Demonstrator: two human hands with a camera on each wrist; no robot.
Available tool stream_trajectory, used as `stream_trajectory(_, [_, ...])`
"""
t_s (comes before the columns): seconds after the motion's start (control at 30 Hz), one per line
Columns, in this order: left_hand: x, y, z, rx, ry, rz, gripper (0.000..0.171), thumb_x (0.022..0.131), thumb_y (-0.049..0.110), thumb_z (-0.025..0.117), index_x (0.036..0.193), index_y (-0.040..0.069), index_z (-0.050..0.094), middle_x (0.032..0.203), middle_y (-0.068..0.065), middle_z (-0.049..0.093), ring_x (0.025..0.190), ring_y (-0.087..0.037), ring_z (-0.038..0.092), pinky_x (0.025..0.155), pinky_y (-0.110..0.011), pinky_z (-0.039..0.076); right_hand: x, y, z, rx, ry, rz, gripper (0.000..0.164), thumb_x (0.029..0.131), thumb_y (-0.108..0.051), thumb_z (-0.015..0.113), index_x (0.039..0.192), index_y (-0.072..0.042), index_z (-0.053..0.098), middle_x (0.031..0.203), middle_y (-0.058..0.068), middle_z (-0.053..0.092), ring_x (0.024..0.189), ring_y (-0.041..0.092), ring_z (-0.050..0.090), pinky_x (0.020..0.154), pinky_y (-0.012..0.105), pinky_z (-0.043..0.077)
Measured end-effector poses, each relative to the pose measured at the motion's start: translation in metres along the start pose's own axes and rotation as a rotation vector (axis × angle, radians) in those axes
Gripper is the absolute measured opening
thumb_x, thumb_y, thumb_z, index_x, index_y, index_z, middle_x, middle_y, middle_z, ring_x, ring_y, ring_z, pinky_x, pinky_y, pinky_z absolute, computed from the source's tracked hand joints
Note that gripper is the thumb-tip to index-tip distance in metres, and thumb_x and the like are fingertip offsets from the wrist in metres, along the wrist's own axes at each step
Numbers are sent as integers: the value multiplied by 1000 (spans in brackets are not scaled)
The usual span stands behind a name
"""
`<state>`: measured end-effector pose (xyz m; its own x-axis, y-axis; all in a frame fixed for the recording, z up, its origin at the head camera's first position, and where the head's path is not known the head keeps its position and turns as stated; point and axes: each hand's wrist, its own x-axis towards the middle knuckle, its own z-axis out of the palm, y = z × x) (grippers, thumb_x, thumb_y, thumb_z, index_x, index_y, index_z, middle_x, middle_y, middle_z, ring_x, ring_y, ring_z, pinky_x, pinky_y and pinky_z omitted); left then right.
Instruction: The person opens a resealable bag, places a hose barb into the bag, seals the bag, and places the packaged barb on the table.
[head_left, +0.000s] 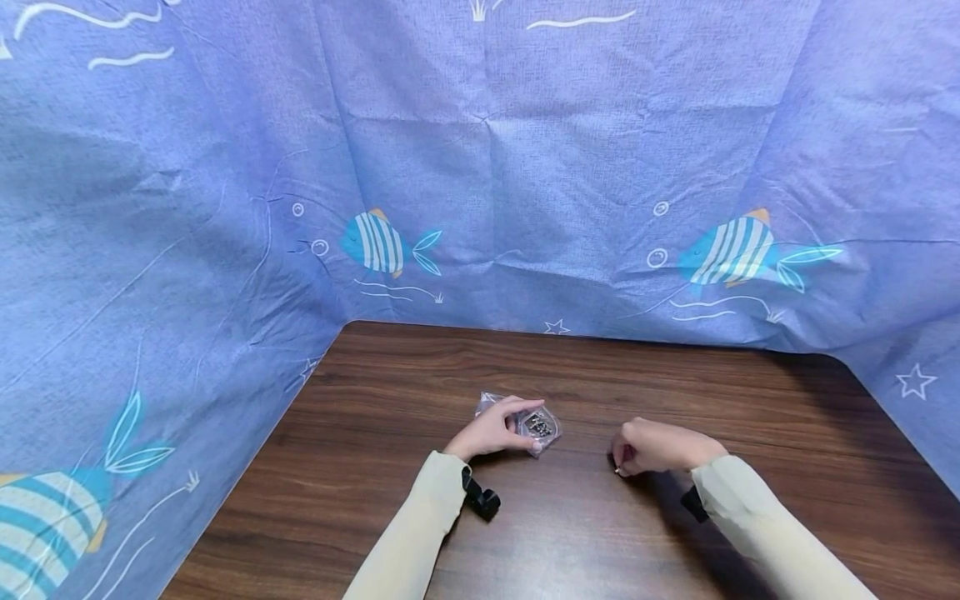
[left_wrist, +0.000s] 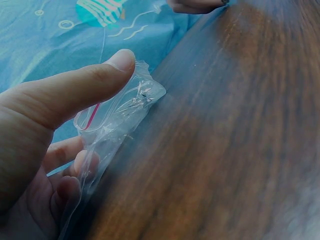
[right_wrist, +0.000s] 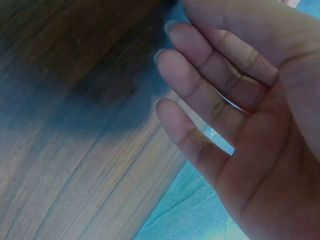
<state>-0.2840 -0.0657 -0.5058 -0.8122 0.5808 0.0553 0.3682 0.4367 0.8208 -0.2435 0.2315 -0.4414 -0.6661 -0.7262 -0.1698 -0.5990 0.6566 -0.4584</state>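
My left hand (head_left: pixel 497 429) holds a clear plastic zip bag (head_left: pixel 549 432) on the table, its thumb and fingers at either side. Small dark and shiny metal-looking pieces (head_left: pixel 538 425) lie within the clear plastic. A pink-red seal line shows on the bag (left_wrist: pixel 117 117) in the left wrist view. To the right, my right hand (head_left: pixel 660 447) is low over the table and pinches a tiny pale, shiny thing (head_left: pixel 618 472) at its fingertips; its kind is too small to tell. The right wrist view shows bent fingers (right_wrist: pixel 180 75), but the pinch itself is out of sight.
Both hands work at the middle of a dark brown wooden table (head_left: pixel 375 400). A blue cloth (head_left: pixel 555 183) with fish prints hangs behind the table and along its sides. Each wrist wears a black strap (head_left: pixel 480 497).
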Motion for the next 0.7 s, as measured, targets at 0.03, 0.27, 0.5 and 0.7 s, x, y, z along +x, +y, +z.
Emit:
stream_trajectory(0.03, [0,0,0,-4,1,0,68,79,30,80,140,22,52,119,-1,54,64,-5,44,60,-18,40,1,0,-1,-6,4,-11,11,78,-2,71,77,-14,70,73,-11,64,61,-6,49,56,18,45])
stream_trajectory(0.27, [0,-1,1,-23,11,-4,67,78,29,81,139,23,53,120,-3,55,67,-8,45,62,-19,40,10,-1,-6,-42,51,-40,10,82,-7,70,76,-15,71,72,-13,63,60,-7,47,56,17,45])
stream_trajectory(0.5, [0,0,1,-19,10,-1,68,78,29,81,139,22,53,120,-3,55,66,-7,45,61,-19,40,23,-4,-11,-90,137,-78,6,83,-10,72,79,-14,70,76,-11,65,67,-5,52,61,18,48])
stream_trajectory(0.7, [0,-1,2,-19,20,10,67,77,27,81,138,21,54,119,-4,56,67,-7,46,61,-18,40,35,-11,-15,-107,187,-86,5,84,-12,72,80,-13,69,76,-9,63,69,-3,53,64,20,49])
